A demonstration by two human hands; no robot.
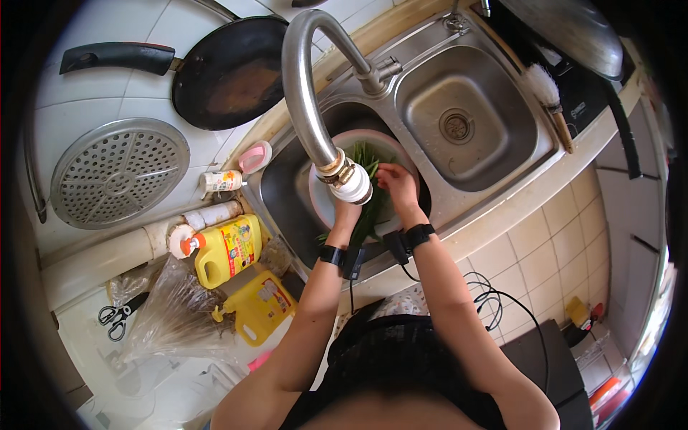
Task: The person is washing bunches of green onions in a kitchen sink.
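Note:
A pale basin with a pink rim (404, 141) sits in the left bowl of a stainless steel double sink. Long green leafy vegetables (366, 215) lie across it, their lower ends hanging over the near rim. My left hand (346, 214) reaches into the basin at the vegetables' left side; the faucet's white nozzle (352, 185) hides its fingers. On the right side, my right hand (396, 183) has its fingertips bent at the stalks; whether they grip any is unclear. The curved metal faucet (306, 80) arches above the basin.
The right sink bowl (473, 129) has a drain strainer. Left of the sink stand yellow detergent jugs (231, 250), a small white bottle (221, 181), a plastic bag (166, 317) and scissors (121, 317). A frying pan (231, 75) hangs on the wall. A brush (545, 94) lies at right; cables (497, 301) trail below.

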